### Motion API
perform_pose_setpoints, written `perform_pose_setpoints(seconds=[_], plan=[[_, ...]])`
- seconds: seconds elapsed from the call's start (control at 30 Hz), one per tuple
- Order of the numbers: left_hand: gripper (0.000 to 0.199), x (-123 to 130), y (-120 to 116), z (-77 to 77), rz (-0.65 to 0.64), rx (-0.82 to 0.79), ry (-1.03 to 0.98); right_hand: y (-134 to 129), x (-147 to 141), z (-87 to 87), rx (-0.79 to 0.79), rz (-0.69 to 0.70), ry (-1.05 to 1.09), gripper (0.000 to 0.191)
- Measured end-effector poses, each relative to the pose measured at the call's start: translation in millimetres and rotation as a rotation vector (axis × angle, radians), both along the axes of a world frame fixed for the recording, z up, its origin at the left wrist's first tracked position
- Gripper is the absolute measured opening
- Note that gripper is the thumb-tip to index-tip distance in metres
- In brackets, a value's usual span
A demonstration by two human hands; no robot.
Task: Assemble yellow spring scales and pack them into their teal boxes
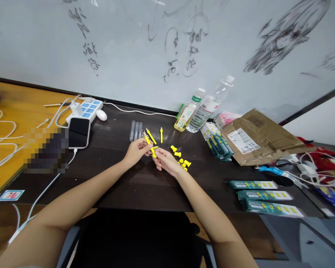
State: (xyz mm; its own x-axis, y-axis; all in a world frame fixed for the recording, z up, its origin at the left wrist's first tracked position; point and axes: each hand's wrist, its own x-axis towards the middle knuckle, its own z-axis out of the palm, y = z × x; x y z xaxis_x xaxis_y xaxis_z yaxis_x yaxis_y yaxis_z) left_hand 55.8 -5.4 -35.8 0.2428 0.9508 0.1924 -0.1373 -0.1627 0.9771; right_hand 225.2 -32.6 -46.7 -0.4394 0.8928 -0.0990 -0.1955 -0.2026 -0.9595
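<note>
My left hand [137,152] pinches a slim yellow plastic piece [147,139] with a clear tip, held tilted above the dark table. Close beside it, my right hand [166,160] grips the lower end of the same piece with its fingertips. Just beyond my hands lie two thin yellow rods, one slanted [151,137] and one nearly straight [161,135]. Clear tubes [136,131] lie side by side behind my left hand. Several short yellow caps [187,163] are scattered to the right of my right hand.
Two bottles [187,113] [205,111] stand by the whiteboard, near green boxes [216,140] and a cardboard package [257,137]. Three long green boxes [264,195] lie at right. A phone [78,132], power strip [89,108], white mouse [101,115] and cables are at left.
</note>
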Motion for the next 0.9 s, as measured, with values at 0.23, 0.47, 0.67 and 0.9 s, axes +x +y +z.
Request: perform_pose_setpoints(seconds=[0.23,0.47,0.67,0.9], plan=[[0.036,0.6,-1.2,0.5,-0.015,-0.005,0.009,-1.7,-0.6,1.8,0.031,-0.009,-0.019,0.031],[0.036,0.6,-1.3,-1.3,-0.017,0.011,-0.001,-3.5,-0.8,1.9,0.056,0.085,-0.076,0.031],[0.034,1.0,-5.2,-0.1,-0.024,0.086,0.036,-3.3,-1.2,-1.5,0.073,0.122,-0.083,0.03],[0.033,0.9,-8.7,3.5,-0.033,0.106,0.067,-3.5,-0.6,-3.6,0.083,0.122,-0.08,0.028]])
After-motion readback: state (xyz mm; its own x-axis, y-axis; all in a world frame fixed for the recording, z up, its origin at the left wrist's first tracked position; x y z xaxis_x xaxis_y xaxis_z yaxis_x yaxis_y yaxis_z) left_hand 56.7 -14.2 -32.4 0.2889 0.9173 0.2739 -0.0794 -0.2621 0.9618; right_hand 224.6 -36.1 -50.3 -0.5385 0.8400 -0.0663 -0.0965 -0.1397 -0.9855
